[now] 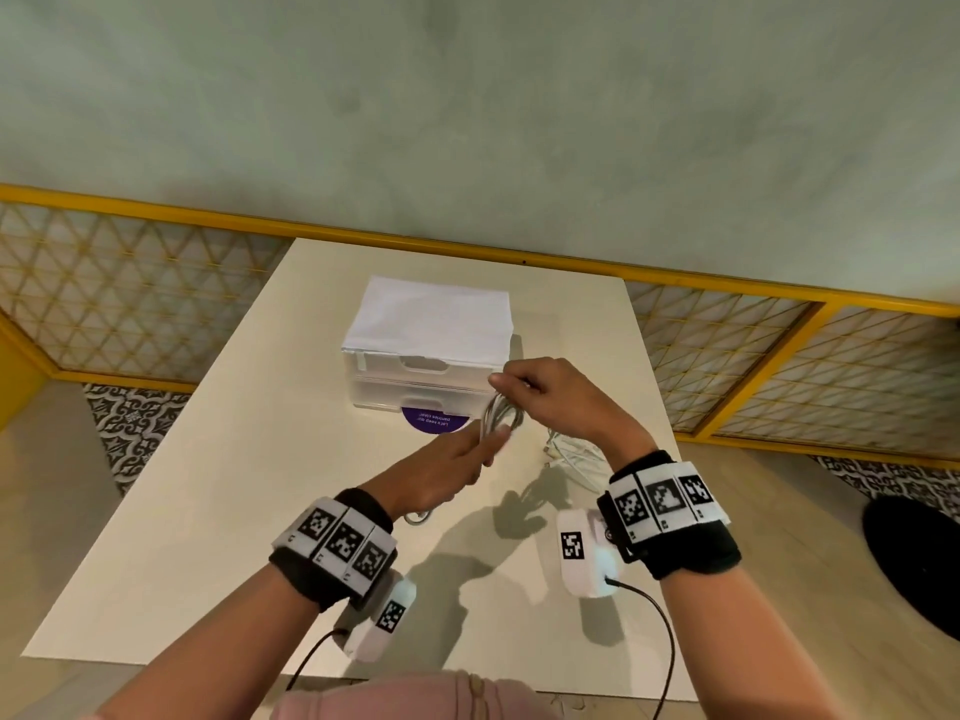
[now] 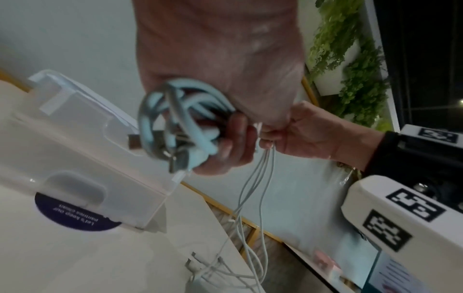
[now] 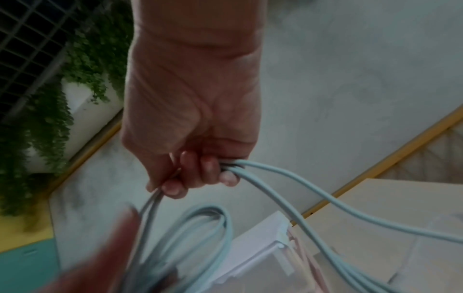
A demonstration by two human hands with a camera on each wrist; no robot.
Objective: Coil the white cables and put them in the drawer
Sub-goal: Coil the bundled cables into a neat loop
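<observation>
My left hand (image 1: 480, 449) grips a small coil of white cables (image 1: 500, 415) just in front of the clear drawer unit (image 1: 421, 389). In the left wrist view the coil (image 2: 180, 119), with metal plugs in it, sits against the left fingers (image 2: 234, 142). Just above the coil, my right hand (image 1: 506, 380) pinches several cable strands (image 3: 288, 188). The loose strands (image 2: 255, 194) hang down to a tangled pile (image 1: 574, 454) on the table by my right wrist. Both drawers look closed, and white paper (image 1: 431, 314) lies on top of the unit.
The cream table (image 1: 218, 485) stands against a yellow railing (image 1: 467, 249). A purple round sticker (image 1: 435, 420) lies under the unit's front. Another cable end (image 1: 415, 518) shows below my left wrist. A black round object (image 1: 914, 558) is on the floor at right.
</observation>
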